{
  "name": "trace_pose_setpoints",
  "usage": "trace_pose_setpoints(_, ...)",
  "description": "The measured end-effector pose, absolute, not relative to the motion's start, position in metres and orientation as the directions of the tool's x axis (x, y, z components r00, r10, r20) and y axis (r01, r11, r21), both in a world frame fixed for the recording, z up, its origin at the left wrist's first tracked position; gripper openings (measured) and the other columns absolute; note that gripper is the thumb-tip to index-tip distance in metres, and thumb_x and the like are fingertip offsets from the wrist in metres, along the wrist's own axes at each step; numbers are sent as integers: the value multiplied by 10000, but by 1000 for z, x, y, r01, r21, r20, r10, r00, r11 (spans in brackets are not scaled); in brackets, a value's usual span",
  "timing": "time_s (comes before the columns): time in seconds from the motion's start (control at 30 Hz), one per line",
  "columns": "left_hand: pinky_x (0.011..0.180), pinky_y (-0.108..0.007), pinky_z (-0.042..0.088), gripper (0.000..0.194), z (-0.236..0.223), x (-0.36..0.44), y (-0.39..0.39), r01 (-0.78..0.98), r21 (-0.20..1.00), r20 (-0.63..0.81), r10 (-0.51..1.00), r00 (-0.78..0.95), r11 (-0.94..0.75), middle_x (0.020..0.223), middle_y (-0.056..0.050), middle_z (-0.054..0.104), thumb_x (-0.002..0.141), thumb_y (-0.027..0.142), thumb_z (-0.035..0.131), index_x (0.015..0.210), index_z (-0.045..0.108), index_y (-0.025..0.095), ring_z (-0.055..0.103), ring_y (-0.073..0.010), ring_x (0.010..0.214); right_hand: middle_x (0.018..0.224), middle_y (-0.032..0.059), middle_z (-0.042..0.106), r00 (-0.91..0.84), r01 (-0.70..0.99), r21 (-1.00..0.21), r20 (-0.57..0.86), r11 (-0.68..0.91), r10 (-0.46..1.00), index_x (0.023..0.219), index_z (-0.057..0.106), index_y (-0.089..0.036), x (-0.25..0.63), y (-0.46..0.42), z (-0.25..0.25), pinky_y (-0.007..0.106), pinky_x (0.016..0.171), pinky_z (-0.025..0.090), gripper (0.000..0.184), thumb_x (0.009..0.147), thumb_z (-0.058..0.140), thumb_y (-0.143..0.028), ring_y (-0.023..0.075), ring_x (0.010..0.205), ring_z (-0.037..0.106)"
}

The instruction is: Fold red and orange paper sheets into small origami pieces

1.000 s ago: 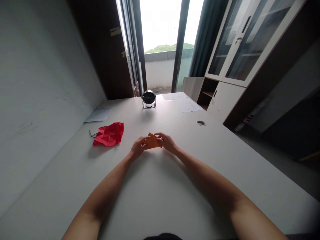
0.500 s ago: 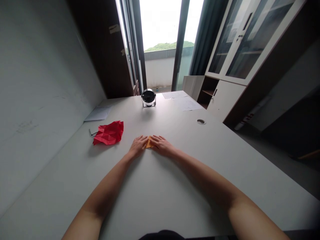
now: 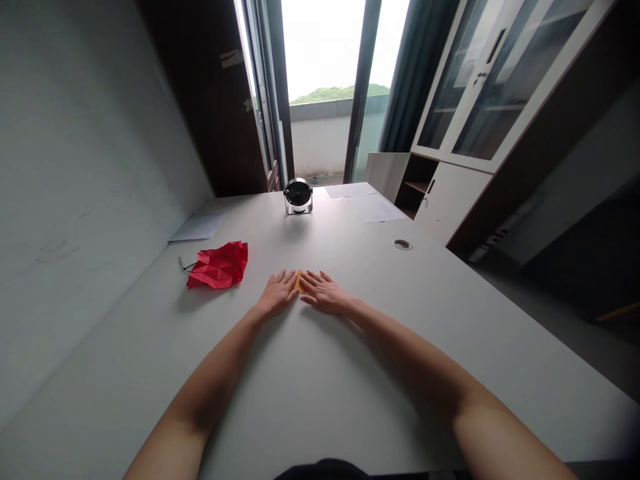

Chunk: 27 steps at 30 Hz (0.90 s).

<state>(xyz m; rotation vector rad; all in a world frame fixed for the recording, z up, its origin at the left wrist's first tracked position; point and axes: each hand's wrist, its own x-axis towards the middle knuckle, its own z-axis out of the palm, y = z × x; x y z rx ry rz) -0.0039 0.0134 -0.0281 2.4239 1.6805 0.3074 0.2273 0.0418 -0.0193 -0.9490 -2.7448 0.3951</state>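
A small folded orange paper (image 3: 299, 283) lies on the grey table (image 3: 310, 400), almost wholly covered by my hands. My left hand (image 3: 277, 294) rests flat on its left part with fingers stretched out. My right hand (image 3: 323, 293) lies flat on its right part, fingers also extended. Only a thin orange strip shows between the two hands. Both palms press down on the paper.
A crumpled red folded paper (image 3: 219, 265) with a black cord lies to the left. A small black desk fan (image 3: 298, 196) stands at the far edge. White sheets (image 3: 197, 227) lie at the back. A cable hole (image 3: 402, 245) sits to the right.
One second ago both hands pinched the orange paper, its corner raised. They have since laid it down and flattened out over it, fingers spread.
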Motion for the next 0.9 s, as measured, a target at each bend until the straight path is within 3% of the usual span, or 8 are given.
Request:
trace_pose_setpoints(0.2, 1212, -564, 80, 731, -28, -4, 15, 914, 266, 37, 950, 309, -307, 1649, -95, 214, 959, 649, 354, 1568, 285, 252, 134, -323, 1531, 1630, 91, 237, -685, 671, -310, 87, 673, 723, 1570, 314, -233, 239, 56, -20, 509, 1232, 89, 760, 968, 295, -697, 298, 1522, 161)
trace_pose_setpoints(0.33, 1211, -574, 50, 758, -28, -6, 13, 906, 261, 10, 940, 342, -332, 1660, -93, 168, 946, 671, 361, 1574, 271, 257, 109, -327, 1535, 1630, 111, 234, -639, 721, -286, 77, 631, 765, 1569, 315, -209, 247, 63, -24, 520, 1225, 102, 767, 965, 323, -683, 302, 1523, 155)
trace_pose_setpoints(0.63, 1214, -548, 99, 631, -23, -7, 8, 883, 265, 64, 921, 384, -386, 1645, -48, 251, 959, 607, 413, 1531, 357, 346, 174, -310, 1523, 1597, 132, 322, -615, 715, -317, 137, 623, 776, 1560, 331, -200, 248, 60, -21, 495, 1223, 132, 748, 961, 414, -640, 280, 1507, 227)
trace_pose_setpoints(0.77, 1202, -564, 153, 619, -21, -6, 9, 881, 275, 106, 923, 370, -385, 1619, -67, 315, 958, 517, 482, 1531, 361, 317, 254, -313, 1493, 1519, 108, 465, -620, 677, -334, 223, 656, 753, 1508, 428, -243, 248, 58, -17, 471, 1201, 219, 613, 975, 471, -544, 261, 1432, 386)
trace_pose_setpoints(0.9, 1190, -510, 241, 517, -20, -7, 11, 871, 289, 161, 917, 365, -398, 1542, -66, 450, 955, 320, 497, 1470, 465, 289, 363, -273, 1438, 1440, 100, 555, -622, 654, -323, 286, 684, 729, 1414, 545, -254, 247, 56, -12, 442, 1151, 310, 495, 984, 492, -493, 258, 1310, 526)
